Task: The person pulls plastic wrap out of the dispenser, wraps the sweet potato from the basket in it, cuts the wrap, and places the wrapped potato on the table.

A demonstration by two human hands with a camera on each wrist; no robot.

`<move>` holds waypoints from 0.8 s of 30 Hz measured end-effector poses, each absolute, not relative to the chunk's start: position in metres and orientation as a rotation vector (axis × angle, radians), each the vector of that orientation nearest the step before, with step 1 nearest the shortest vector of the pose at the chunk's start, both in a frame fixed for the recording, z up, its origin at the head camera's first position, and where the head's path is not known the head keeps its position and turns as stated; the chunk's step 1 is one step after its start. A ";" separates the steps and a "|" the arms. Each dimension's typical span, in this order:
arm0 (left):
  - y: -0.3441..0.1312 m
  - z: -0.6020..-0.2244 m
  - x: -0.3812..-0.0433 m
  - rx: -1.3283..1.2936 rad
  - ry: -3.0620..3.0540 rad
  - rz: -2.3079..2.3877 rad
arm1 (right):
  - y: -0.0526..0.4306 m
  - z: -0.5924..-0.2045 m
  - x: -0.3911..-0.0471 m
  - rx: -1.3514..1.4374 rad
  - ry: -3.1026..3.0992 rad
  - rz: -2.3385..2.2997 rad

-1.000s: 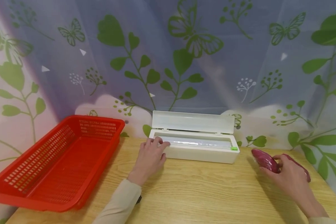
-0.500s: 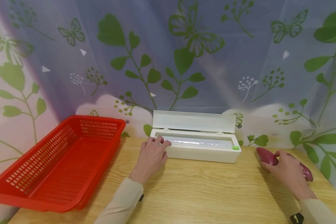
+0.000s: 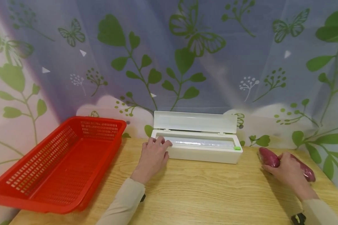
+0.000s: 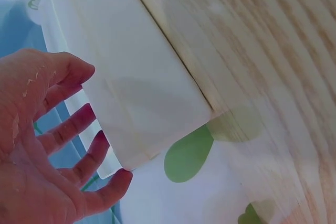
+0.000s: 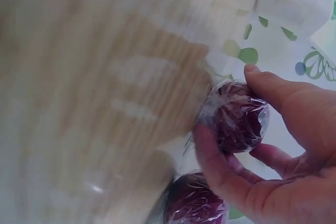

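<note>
The head view looks forward and down over the table [image 3: 208, 193] from the near edge, facing the curtain [image 3: 186, 56]. The left wrist view sits close beside the white box [image 4: 142, 77], which the head view shares; the right wrist view looks closely at the wrapped sweet potato [image 5: 239, 119], also seen from the head

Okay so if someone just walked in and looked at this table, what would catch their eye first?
Probably the big red basket on the table's left side, bright against the leaf-and-butterfly curtain behind. Next, the white box at the back centre with its lid up, the left hand resting on its left end. On the right, the right hand grips a purple sweet potato wrapped in clear film.
</note>
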State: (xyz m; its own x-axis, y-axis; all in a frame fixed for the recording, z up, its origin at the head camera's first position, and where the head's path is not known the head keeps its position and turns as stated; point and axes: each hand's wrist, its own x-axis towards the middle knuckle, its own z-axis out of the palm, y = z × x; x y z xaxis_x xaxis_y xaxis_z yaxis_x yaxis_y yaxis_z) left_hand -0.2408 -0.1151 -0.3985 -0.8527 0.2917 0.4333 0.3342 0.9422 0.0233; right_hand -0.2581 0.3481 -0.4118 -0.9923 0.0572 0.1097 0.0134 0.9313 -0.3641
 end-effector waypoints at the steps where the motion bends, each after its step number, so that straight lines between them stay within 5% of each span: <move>1: -0.115 -0.399 -0.241 -0.449 -2.664 -0.133 | 0.348 -0.412 -0.259 -0.050 -2.972 0.563; 24: -0.112 -0.397 -0.239 -0.470 -2.648 -0.140 | 0.350 -0.407 -0.253 -0.113 -3.071 0.565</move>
State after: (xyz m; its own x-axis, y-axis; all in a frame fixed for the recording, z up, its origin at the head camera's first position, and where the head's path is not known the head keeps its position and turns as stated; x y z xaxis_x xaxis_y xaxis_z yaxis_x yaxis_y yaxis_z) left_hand -0.2390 -0.1117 -0.3972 -0.8433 0.3039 0.4433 0.3489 0.9369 0.0215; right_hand -0.2525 0.3500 -0.4067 -0.9972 0.0745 0.0037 0.0683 0.9320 -0.3559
